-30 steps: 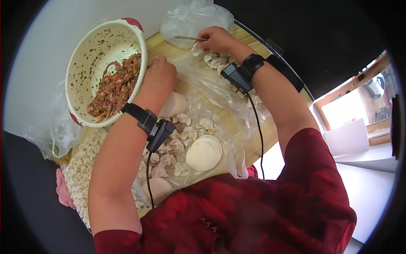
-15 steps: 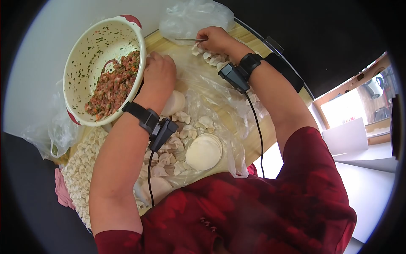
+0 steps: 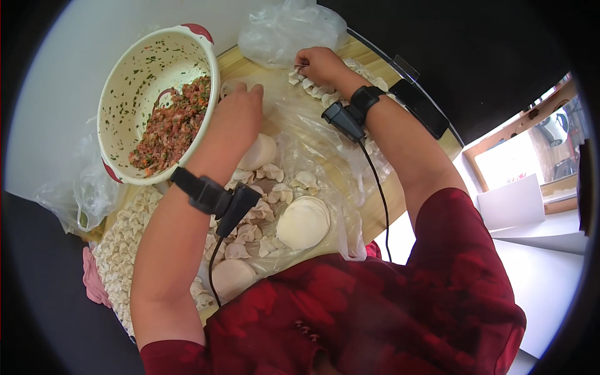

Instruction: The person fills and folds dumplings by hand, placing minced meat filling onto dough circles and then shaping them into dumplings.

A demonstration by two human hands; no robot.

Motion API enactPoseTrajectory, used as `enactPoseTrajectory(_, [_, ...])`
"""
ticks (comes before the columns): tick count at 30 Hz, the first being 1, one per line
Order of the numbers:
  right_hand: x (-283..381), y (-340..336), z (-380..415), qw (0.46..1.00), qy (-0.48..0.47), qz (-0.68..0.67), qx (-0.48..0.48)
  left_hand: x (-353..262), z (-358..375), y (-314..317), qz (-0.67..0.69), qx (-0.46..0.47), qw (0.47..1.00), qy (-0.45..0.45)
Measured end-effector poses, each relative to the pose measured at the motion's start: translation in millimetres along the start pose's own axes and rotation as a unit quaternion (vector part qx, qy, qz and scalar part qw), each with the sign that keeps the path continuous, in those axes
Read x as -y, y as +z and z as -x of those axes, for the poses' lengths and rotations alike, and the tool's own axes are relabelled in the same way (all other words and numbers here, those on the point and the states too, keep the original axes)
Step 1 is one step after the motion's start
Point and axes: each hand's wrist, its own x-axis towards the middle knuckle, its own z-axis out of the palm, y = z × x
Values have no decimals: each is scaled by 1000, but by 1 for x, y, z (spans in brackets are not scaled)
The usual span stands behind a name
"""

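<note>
Dumplings (image 3: 123, 240) lie on the table (image 3: 390, 209) in a dense group left of the left forearm, with others between the forearms and beside the right hand (image 3: 320, 66). The right fingers are curled together, pinching a thin utensil (image 3: 300, 65). The left hand (image 3: 242, 106) is beside the bowl (image 3: 112, 150), fingers bent; their contact and contents cannot be determined.

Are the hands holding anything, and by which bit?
A thin, pale edge shows at the right hand, but too little to tell what it is or where it's held. The left hand is beside the bowl, its grip hidden.
</note>
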Motion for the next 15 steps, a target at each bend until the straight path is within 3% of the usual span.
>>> enactPoseTrajectory(3, [6,-6,5,999,-22,28,-21,0,14,-18,54,-49,997,33])
enactPoseTrajectory(6, [5,-17,8,994,-74,40,-75,6,37,-47,143,-39,987,67])
enactPoseTrajectory(9, [16,-35,15,996,-41,15,-79,12,72,-76,187,-6,981,53])
enactPoseTrajectory(11, [29,-50,26,995,29,-97,21,26,102,-87,220,26,974,43])
enactPoseTrajectory(12, [52,-65,48,984,14,-175,28,31,116,-90,251,42,966,44])
enactPoseTrajectory(15, [85,-78,90,970,24,-219,106,32,160,-102,343,68,937,-14])
